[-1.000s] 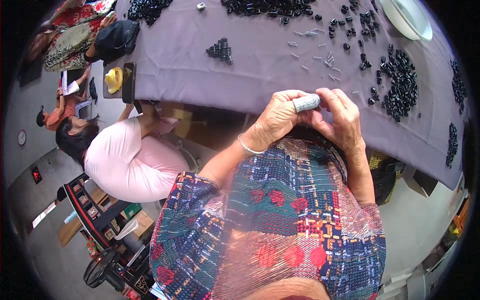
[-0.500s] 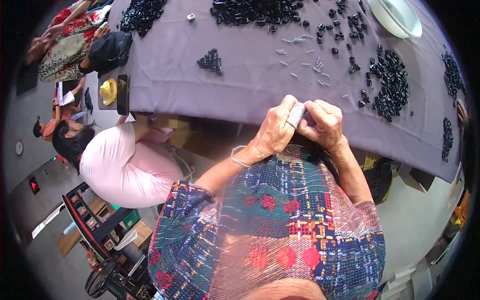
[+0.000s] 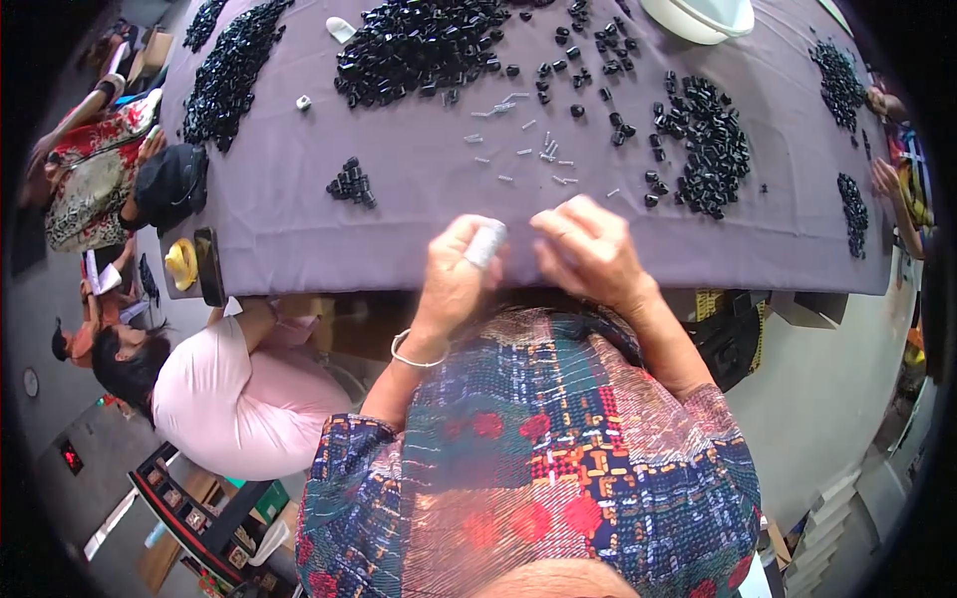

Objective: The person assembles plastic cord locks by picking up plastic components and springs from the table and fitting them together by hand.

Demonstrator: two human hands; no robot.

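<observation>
My left hand [image 3: 454,279] is closed just over the table's near edge, its fingers curled. A grey-white wrap [image 3: 485,243] covers one digit of it, and whatever the curled fingers hold is hidden. To its right and apart from it is my right hand [image 3: 598,254], bent at the fingers and smeared by motion. Beyond both hands lie several small clear, silvery pins [image 3: 548,149] scattered on the cloth. A small cluster of black pieces [image 3: 351,184] sits to the left, and a bigger heap of shiny black pieces [image 3: 713,149] to the right.
A grey-purple cloth [image 3: 269,229] covers the table. Large black heaps [image 3: 419,50] and a white basin [image 3: 703,20] are at the far side. A phone [image 3: 209,267] and a yellow object [image 3: 181,263] lie at the left corner. A person in pink [image 3: 244,399] sits close on my left.
My hands, together half a second ago, are now apart, the left one further left. The view has shifted, showing more of the table's far side.
</observation>
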